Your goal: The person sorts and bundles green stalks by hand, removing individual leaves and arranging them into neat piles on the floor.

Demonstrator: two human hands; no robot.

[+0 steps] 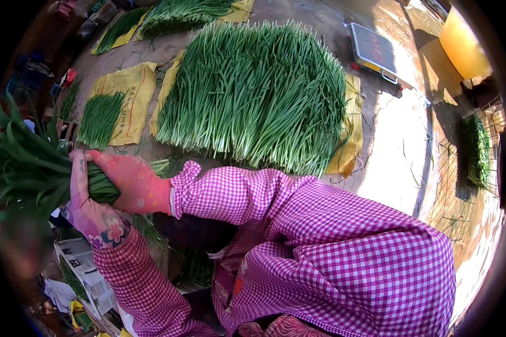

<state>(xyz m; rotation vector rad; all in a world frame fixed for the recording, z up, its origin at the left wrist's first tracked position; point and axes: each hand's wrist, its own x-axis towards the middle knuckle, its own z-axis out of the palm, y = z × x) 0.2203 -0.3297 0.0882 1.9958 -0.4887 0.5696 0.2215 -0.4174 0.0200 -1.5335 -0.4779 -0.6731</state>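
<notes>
Both my hands grip one bunch of garlic chives (pixel 103 183) at the left of the view. My right hand (pixel 135 181), in a pinkish-red dotted glove, wraps the bunch from the right. Across its other side lies my left hand (pixel 86 202), in a glove with a floral print. The long green leaves (pixel 29 168) fan out past my hands towards the left rim, where they blur. My fingers partly hide the middle of the bunch. Purple checked sleeves (pixel 232 191) cover both arms.
A broad layer of chives (pixel 253 92) lies on yellow woven sacks (pixel 352 122) beyond my right arm. Smaller piles (pixel 99 118) lie on other sacks. A platform scale (pixel 375 48) stands on the floor, near a yellow container (pixel 464 44). A white crate (pixel 84 269) sits at lower left.
</notes>
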